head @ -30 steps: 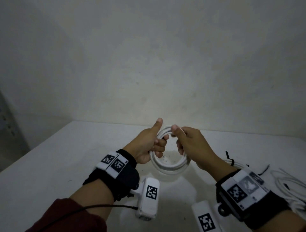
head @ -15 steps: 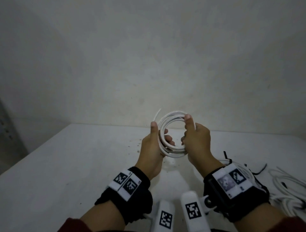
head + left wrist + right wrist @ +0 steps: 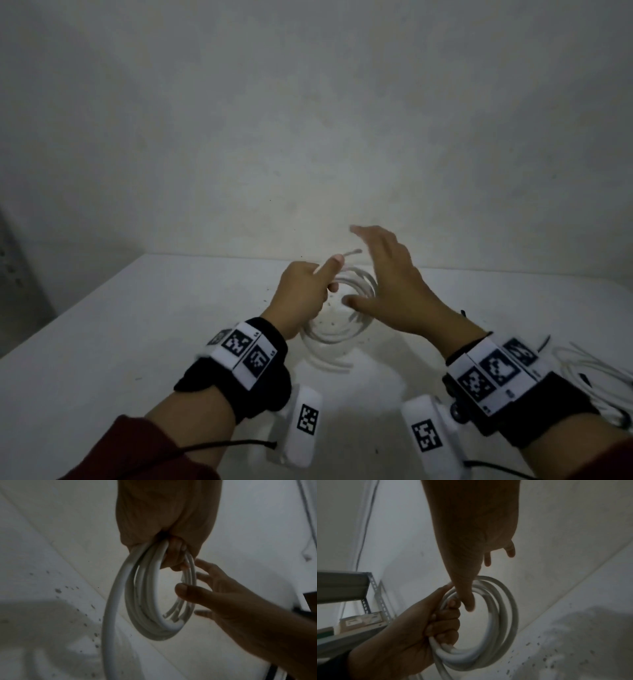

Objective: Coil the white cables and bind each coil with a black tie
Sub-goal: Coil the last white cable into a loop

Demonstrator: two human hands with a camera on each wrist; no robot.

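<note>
While the left hand (image 3: 301,294) grips one side of a round coil of smooth white cable (image 3: 346,308), its fingers curled through the ring and its thumb laid along the strands, the coil hangs in the air above the pale white worktop (image 3: 102,359), clear of its surface. From the left wrist view the coil (image 3: 154,615) shows several loops bunched together, with one thicker strand sweeping down and out of the bottom of the picture; from the right wrist view the same loops (image 3: 496,622) pass under the curled fingers (image 3: 443,627) of the left hand (image 3: 406,635). Beside the coil, the right hand (image 3: 390,287) is released, fingers spread and straight, grasping nothing; its thumb (image 3: 187,592) reaches across the front of the ring, though whether it touches the strands cannot be told. In the head view the coil is blurred, and a short free end of cable (image 3: 352,253) sticks up past the left thumb. Each wrist carries a black band with white square-patterned markers (image 3: 246,353) and a white camera block below it. At the right edge of the worktop, well apart from the hands, lies a loose heap of further white cables (image 3: 589,370) with small black ties (image 3: 582,377) among them. Dark specks (image 3: 544,660) dot the worktop under the coil.
</note>
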